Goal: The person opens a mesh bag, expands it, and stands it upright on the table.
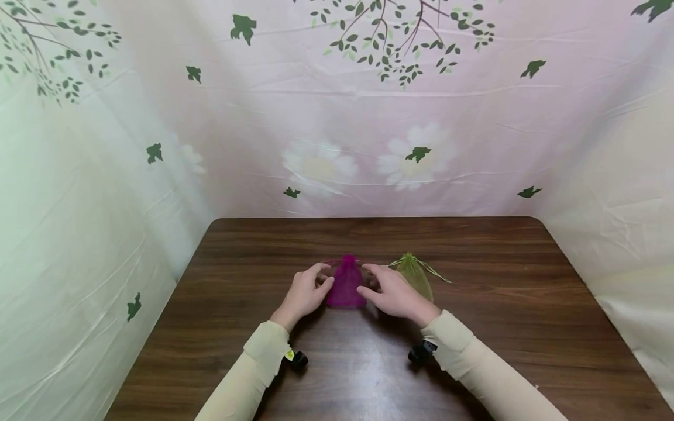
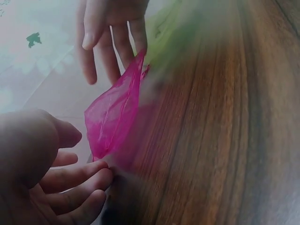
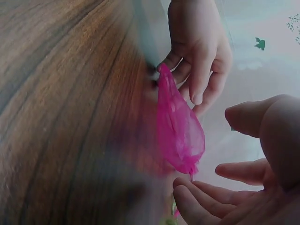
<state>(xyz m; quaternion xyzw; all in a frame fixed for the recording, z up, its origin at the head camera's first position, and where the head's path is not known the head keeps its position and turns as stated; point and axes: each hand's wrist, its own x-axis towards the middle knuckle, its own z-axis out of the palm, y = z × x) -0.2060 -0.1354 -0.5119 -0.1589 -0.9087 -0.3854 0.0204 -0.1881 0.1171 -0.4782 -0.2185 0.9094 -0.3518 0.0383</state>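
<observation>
A magenta sheer drawstring pouch (image 1: pixel 346 286) stands on the table between the two hands, its gathered neck toward the far side and thin cords out to both sides. To its left is my left hand (image 1: pixel 305 292), fingers loosely bent and thumb apart, with fingertips right at the pouch's edge in the left wrist view. My right hand (image 1: pixel 395 291) is on the other side, thumb and fingers spread, fingertips close by the gathered neck in the right wrist view. Behind the right hand lies a green sheer drawstring pouch (image 1: pixel 416 275), partly hidden by that hand.
The dark wood-grain table (image 1: pixel 253 245) has rounded far corners. Behind it hangs a pale curtain (image 1: pixel 358 117) printed with leaves and flowers, and more cloth closes both sides. A small dark camera (image 1: pixel 299 361) is strapped at the left wrist, another camera (image 1: pixel 421 352) at the right.
</observation>
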